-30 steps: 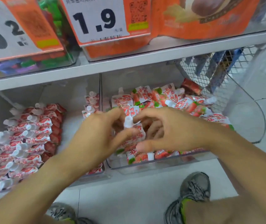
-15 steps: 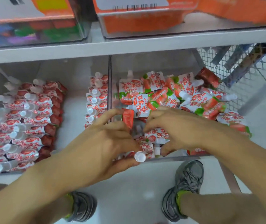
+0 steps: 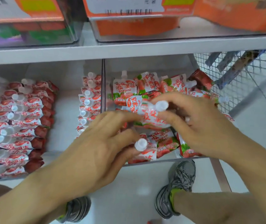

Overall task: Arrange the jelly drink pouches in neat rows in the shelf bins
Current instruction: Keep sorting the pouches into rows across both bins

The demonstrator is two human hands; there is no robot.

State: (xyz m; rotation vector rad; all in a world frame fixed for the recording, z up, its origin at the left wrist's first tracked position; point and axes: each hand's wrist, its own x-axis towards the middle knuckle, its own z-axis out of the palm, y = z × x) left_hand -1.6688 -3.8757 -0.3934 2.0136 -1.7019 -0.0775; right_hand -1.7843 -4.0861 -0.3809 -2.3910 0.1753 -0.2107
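Red-and-white jelly drink pouches with white caps fill two clear shelf bins. The right bin (image 3: 166, 161) holds a loose jumble of pouches (image 3: 146, 85). My right hand (image 3: 198, 125) is shut on one pouch (image 3: 151, 115), lifted above the pile with its cap pointing right. My left hand (image 3: 100, 146) is shut on another pouch (image 3: 145, 152) at the bin's front, cap up; its fingertips also touch the lifted pouch. The left bin (image 3: 66, 101) has a neat row of pouches (image 3: 17, 125) on its left and a short row (image 3: 89, 101) along its right wall.
A shelf board (image 3: 129, 49) runs above the bins, with orange price tags (image 3: 125, 7) and boxes on it. A wire mesh basket (image 3: 235, 81) stands at the right end. My two grey shoes (image 3: 177, 186) are on the pale floor below.
My right hand has lifted a pouch out of the pile, cap to the right. My left hand keeps hold of its pouch at the bin's front. The camera view moved closer.
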